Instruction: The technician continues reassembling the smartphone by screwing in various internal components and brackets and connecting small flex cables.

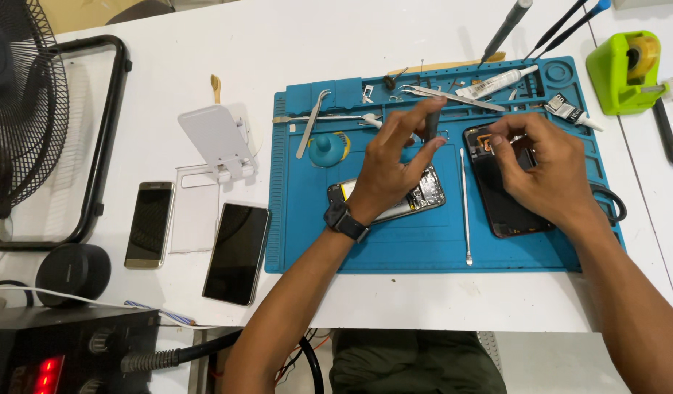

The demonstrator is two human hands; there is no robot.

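Note:
My left hand (395,157) pinches a small dark grey piece (430,125) above the blue work mat (366,241). Under its wrist lies an opened phone (422,195) with its insides showing. My right hand (548,164) rests on a black phone back panel (500,204) at the mat's right and pinches a small part near the panel's top edge. A thin metal pry tool (465,204) lies between the two phone pieces.
Tweezers (311,124), a small blue suction cup (323,149), glue tubes (497,82) and screwdrivers (506,29) sit along the mat's top. Two phones (236,252) and a white stand (218,138) lie left. A green tape dispenser (624,69) is right; a fan (23,109) far left.

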